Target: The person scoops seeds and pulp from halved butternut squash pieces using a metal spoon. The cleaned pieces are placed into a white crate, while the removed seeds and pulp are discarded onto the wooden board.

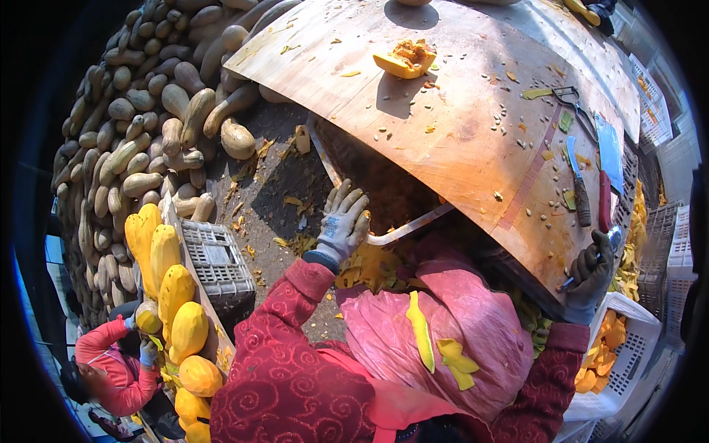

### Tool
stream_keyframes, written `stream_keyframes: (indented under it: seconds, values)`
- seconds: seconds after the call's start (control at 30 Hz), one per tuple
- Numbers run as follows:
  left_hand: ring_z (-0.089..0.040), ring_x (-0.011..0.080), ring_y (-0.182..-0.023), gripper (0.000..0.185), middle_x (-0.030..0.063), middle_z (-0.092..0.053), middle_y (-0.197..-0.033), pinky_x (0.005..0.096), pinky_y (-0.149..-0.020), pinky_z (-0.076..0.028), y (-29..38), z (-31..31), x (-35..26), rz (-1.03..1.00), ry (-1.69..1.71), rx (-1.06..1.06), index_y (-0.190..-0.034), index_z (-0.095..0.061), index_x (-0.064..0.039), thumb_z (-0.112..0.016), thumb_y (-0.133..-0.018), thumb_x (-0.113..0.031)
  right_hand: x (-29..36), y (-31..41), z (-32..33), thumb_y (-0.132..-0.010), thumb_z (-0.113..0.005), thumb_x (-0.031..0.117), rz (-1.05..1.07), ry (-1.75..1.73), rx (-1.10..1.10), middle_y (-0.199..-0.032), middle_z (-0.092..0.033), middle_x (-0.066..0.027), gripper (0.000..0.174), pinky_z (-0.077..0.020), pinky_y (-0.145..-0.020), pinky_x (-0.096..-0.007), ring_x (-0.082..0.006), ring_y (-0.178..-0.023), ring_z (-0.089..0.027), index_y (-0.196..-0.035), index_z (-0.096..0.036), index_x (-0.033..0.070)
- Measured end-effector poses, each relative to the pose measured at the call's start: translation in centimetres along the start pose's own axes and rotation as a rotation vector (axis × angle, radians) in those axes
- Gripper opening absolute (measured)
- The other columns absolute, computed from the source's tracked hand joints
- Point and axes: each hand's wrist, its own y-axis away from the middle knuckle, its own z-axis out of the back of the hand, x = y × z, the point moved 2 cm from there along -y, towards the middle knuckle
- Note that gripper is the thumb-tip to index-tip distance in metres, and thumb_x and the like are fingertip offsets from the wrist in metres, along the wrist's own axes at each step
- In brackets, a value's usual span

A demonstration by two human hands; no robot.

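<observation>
My left hand [344,221], in a grey-white work glove, lies at the rim of a container [407,227] under the wooden board, its fingers together on or beside the rim. Dark, wet pulp shows inside. My right hand [590,271], in a dark-coated glove, closes around a metal tool with a blue handle at the board's right corner; its kind is unclear. Near that hand on the wooden board [354,94] lie a cleaver [608,160], a curved knife [576,183] and a peeler [576,108]. Farther back rests a cut squash piece [405,60] with its seed pulp showing.
Unpeeled squashes [138,160] are heaped at the left. Peeled yellow squashes [176,288] line a plank beside an upturned-looking crate [219,257]. A co-worker [113,365] holds a squash at lower left. A white crate [626,354] holds orange pieces. Peels lie on my pink apron [437,332].
</observation>
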Motion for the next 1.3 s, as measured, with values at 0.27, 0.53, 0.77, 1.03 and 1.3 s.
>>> stream_keyframes:
  seconds: [0.27,0.53,0.77,1.03,1.3]
  values:
    - [-0.031,0.0366,-0.131,0.047,0.0133,-0.043,-0.136,0.0462,-0.106,-0.028,2.0,1.4,-0.3,0.011,0.046,0.122,-0.129,-0.048,-0.008,-0.047,-0.086,-0.027,-0.3,-0.2,0.5,-0.096,-0.043,0.025,-0.008,-0.029,0.007,-0.057,-0.027,0.0063,0.03,-0.0153,-0.032,-0.0177,-0.0012,-0.039,-0.02,-0.108,-0.055,0.0]
    - [-0.049,0.0326,-0.115,0.029,0.0104,-0.059,-0.117,0.0445,-0.097,-0.036,1.5,3.9,-0.7,-0.028,0.045,0.086,-0.106,-0.063,-0.009,-0.058,-0.08,-0.021,-0.2,-0.1,0.3,-0.095,-0.044,0.027,-0.056,-0.056,0.023,-0.057,-0.028,0.0067,0.03,-0.0176,-0.033,-0.0179,-0.0013,-0.039,-0.021,-0.108,-0.055,0.003]
    - [-0.061,0.0157,-0.093,0.03,0.0093,-0.063,-0.105,0.028,-0.082,-0.049,-8.1,4.7,-0.5,0.295,0.962,-0.27,-0.116,-0.057,-0.002,-0.055,-0.092,-0.02,-0.5,-0.3,1.1,-0.095,-0.045,0.029,-0.043,-0.077,0.094,-0.059,-0.028,0.0071,0.031,-0.0182,-0.033,-0.0186,-0.0018,-0.039,-0.022,-0.109,-0.054,0.003]
    - [-0.06,0.0193,-0.054,0.059,0.0161,-0.057,-0.105,0.0282,-0.044,-0.047,-25.4,2.9,3.1,0.893,1.009,-0.353,-0.126,-0.043,-0.002,-0.055,-0.088,-0.045,-0.5,-0.2,0.6,-0.093,-0.048,0.03,-0.04,-0.086,0.094,-0.058,-0.029,0.0065,0.031,-0.0175,-0.031,-0.019,-0.0019,-0.038,-0.022,-0.107,-0.056,0.004]
    - [-0.06,0.0283,-0.095,0.057,0.0224,-0.057,-0.111,0.0336,-0.081,-0.048,-30.9,-2.4,1.7,0.966,0.865,-0.446,-0.124,-0.044,0.003,-0.066,-0.078,-0.023,0.4,0.2,-0.2,-0.092,-0.052,0.029,-0.076,-0.046,-0.022,-0.052,-0.027,0.0063,0.026,-0.015,-0.031,-0.0204,-0.003,-0.035,-0.02,-0.095,-0.057,0.004]
